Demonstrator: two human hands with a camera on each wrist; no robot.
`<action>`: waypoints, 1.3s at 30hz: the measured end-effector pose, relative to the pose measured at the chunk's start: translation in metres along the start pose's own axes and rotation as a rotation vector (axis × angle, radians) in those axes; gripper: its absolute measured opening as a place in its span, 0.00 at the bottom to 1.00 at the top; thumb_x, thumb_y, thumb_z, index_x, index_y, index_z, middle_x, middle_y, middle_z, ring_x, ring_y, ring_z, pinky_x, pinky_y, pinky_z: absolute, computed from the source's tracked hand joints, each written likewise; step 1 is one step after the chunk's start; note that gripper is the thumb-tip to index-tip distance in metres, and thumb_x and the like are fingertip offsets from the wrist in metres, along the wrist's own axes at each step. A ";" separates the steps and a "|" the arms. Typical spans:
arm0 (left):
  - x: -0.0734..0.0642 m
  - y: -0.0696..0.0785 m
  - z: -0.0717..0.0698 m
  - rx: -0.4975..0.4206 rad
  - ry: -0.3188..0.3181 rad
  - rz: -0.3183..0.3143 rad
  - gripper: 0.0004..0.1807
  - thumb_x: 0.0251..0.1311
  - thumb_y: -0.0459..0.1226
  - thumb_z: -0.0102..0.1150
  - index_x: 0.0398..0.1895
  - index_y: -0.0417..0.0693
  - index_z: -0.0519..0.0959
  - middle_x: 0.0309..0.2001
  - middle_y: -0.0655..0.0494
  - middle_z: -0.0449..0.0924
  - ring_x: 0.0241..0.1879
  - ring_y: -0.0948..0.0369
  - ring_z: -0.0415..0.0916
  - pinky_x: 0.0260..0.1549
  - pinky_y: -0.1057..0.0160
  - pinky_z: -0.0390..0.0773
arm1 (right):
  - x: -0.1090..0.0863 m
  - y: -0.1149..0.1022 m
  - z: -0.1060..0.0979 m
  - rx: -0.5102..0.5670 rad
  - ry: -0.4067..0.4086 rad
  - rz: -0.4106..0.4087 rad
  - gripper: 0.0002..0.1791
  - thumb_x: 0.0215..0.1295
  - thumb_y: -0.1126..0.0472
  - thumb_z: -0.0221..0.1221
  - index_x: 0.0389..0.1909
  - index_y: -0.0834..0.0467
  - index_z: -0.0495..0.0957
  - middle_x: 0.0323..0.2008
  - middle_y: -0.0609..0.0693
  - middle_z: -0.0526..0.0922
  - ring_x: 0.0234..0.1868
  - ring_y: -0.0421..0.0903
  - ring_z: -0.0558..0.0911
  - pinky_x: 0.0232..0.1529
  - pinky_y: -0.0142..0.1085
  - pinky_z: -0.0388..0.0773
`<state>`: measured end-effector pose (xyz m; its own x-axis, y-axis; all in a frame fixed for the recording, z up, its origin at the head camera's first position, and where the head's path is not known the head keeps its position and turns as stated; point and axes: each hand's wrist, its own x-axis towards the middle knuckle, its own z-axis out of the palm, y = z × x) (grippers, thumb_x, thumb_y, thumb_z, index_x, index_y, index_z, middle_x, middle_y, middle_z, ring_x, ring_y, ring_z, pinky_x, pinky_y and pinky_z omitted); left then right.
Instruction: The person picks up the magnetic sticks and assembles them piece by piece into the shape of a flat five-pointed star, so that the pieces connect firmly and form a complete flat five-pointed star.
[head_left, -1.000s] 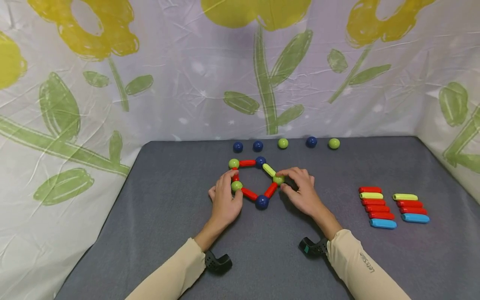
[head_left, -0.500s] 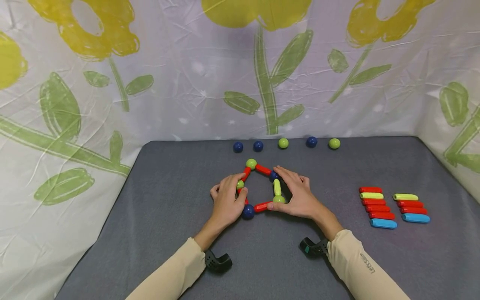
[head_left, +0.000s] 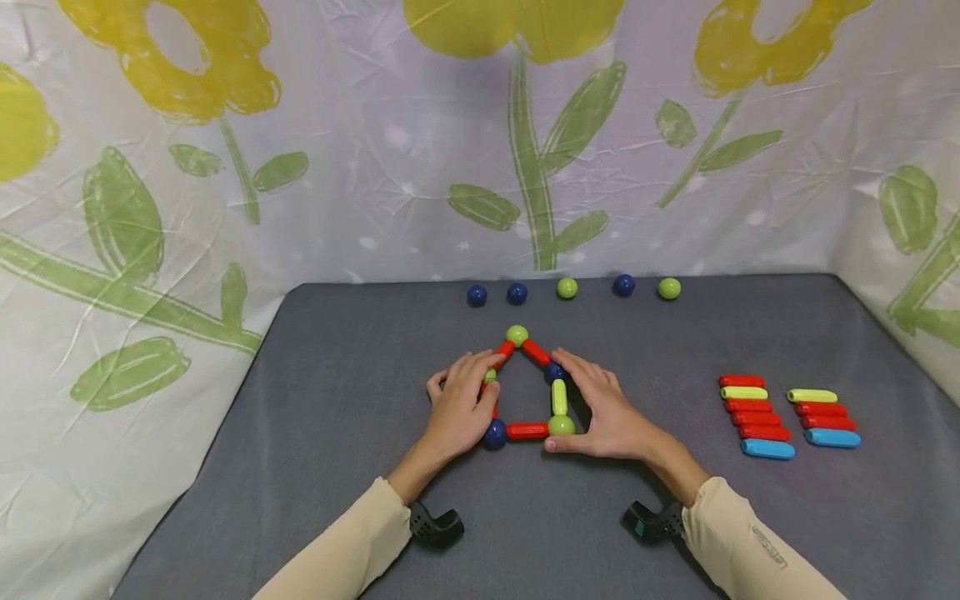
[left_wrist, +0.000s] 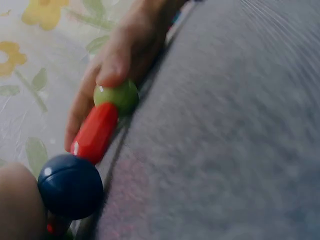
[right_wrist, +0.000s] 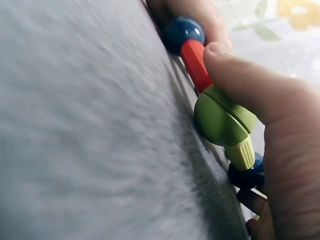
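Observation:
A closed, house-shaped ring of magnetic building rods and balls lies on the grey table, with a green ball [head_left: 517, 336] at its far tip. Red rods [head_left: 527, 430] form most sides, and a yellow rod [head_left: 559, 397] forms the right one. My left hand [head_left: 462, 410] holds the left side, thumb and fingers about a partly hidden green ball [head_left: 490, 376], just above the near blue ball [head_left: 495, 433]. My right hand [head_left: 609, 414] spans the right side. Its thumb presses the near green ball [right_wrist: 222, 117], and its fingers reach round the blue ball [head_left: 553, 372].
Loose blue balls [head_left: 517, 292] and green balls [head_left: 567, 287] sit in a row along the table's back edge. To the right lie two stacks of red, yellow and blue rods [head_left: 768, 449]. A flower-printed cloth [head_left: 360, 200] hangs behind the table [head_left: 337, 400].
The ring has turned clockwise and shifted nearer me, and its outline has become house-shaped. My right hand has moved down and spread from one green ball to span a green and a blue ball.

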<state>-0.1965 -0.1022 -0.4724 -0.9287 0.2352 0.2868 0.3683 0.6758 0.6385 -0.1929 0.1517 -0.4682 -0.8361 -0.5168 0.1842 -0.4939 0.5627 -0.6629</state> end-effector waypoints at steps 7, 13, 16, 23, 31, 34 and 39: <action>-0.004 -0.003 -0.010 -0.036 -0.219 0.032 0.33 0.76 0.52 0.47 0.79 0.54 0.59 0.80 0.49 0.57 0.80 0.43 0.49 0.70 0.31 0.39 | -0.017 -0.003 0.005 -0.010 0.015 -0.033 0.69 0.44 0.37 0.78 0.81 0.57 0.49 0.80 0.57 0.56 0.76 0.61 0.60 0.69 0.63 0.54; -0.012 -0.013 -0.027 -0.054 -0.425 0.050 0.60 0.55 0.69 0.63 0.83 0.62 0.43 0.83 0.58 0.44 0.83 0.52 0.40 0.76 0.39 0.36 | -0.024 0.000 0.004 0.021 0.010 -0.023 0.70 0.43 0.39 0.79 0.82 0.54 0.47 0.80 0.55 0.55 0.76 0.59 0.60 0.69 0.63 0.54; -0.014 -0.016 -0.030 0.012 -0.453 0.113 0.68 0.44 0.71 0.70 0.83 0.61 0.42 0.84 0.56 0.42 0.83 0.53 0.39 0.77 0.40 0.38 | -0.025 0.000 0.001 0.025 0.005 -0.010 0.70 0.42 0.39 0.80 0.81 0.54 0.49 0.79 0.54 0.57 0.76 0.58 0.60 0.70 0.63 0.54; -0.013 -0.019 -0.030 0.092 -0.414 0.195 0.65 0.42 0.70 0.71 0.81 0.57 0.50 0.82 0.53 0.51 0.83 0.54 0.44 0.76 0.42 0.44 | -0.026 0.000 -0.001 0.017 0.008 0.006 0.69 0.41 0.37 0.80 0.81 0.54 0.52 0.79 0.53 0.59 0.75 0.57 0.61 0.70 0.62 0.55; -0.016 -0.024 -0.027 0.114 -0.369 0.219 0.64 0.41 0.74 0.68 0.79 0.59 0.52 0.81 0.56 0.53 0.82 0.55 0.46 0.75 0.42 0.47 | -0.024 0.001 0.000 -0.008 0.011 -0.017 0.69 0.42 0.37 0.79 0.81 0.55 0.51 0.79 0.53 0.59 0.75 0.56 0.63 0.69 0.61 0.57; -0.017 -0.024 -0.027 0.118 -0.365 0.214 0.64 0.41 0.75 0.67 0.80 0.60 0.52 0.81 0.56 0.53 0.82 0.56 0.46 0.75 0.43 0.47 | -0.024 0.000 0.000 -0.014 0.014 -0.022 0.69 0.42 0.37 0.79 0.81 0.55 0.52 0.79 0.53 0.59 0.75 0.55 0.63 0.69 0.60 0.57; -0.017 -0.024 -0.027 0.126 -0.363 0.212 0.64 0.41 0.75 0.67 0.80 0.61 0.52 0.81 0.55 0.53 0.82 0.56 0.47 0.75 0.43 0.47 | -0.024 0.000 0.000 -0.019 0.015 -0.018 0.69 0.43 0.36 0.78 0.81 0.55 0.51 0.79 0.52 0.58 0.75 0.55 0.63 0.69 0.60 0.57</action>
<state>-0.1883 -0.1413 -0.4736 -0.7966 0.5929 0.1178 0.5650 0.6609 0.4940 -0.1726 0.1641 -0.4730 -0.8305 -0.5173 0.2067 -0.5131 0.5659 -0.6454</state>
